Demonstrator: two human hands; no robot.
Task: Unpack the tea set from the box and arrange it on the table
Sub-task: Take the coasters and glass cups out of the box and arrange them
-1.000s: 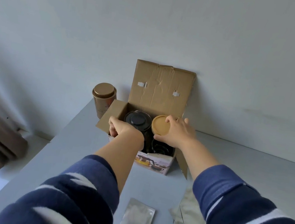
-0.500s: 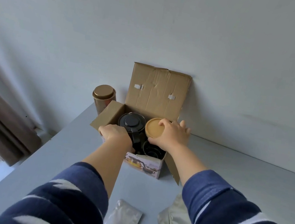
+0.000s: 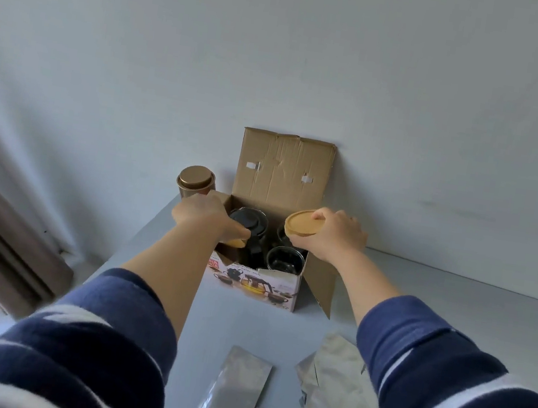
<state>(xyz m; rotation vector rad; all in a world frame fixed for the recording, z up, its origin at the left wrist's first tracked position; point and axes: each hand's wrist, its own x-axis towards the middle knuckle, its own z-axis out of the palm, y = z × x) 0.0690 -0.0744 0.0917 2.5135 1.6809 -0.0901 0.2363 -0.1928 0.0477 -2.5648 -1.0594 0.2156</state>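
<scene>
Bamboo-coloured and round, the coaster (image 3: 303,226) sits pinched in your right hand (image 3: 333,237), thumb on its top and fingers curled under its near edge, held above the right side of the open cardboard box (image 3: 254,283). Your left hand (image 3: 205,217) reaches into the box's left side, fingers curled around a second tan coaster (image 3: 236,242) just beside the black-lidded teapot (image 3: 248,225). Glass cups (image 3: 285,259) remain in the box. It stands on the grey table (image 3: 436,303) against the wall, beside a gold tin (image 3: 195,181), with silver foil pouches (image 3: 236,386) nearer you.
</scene>
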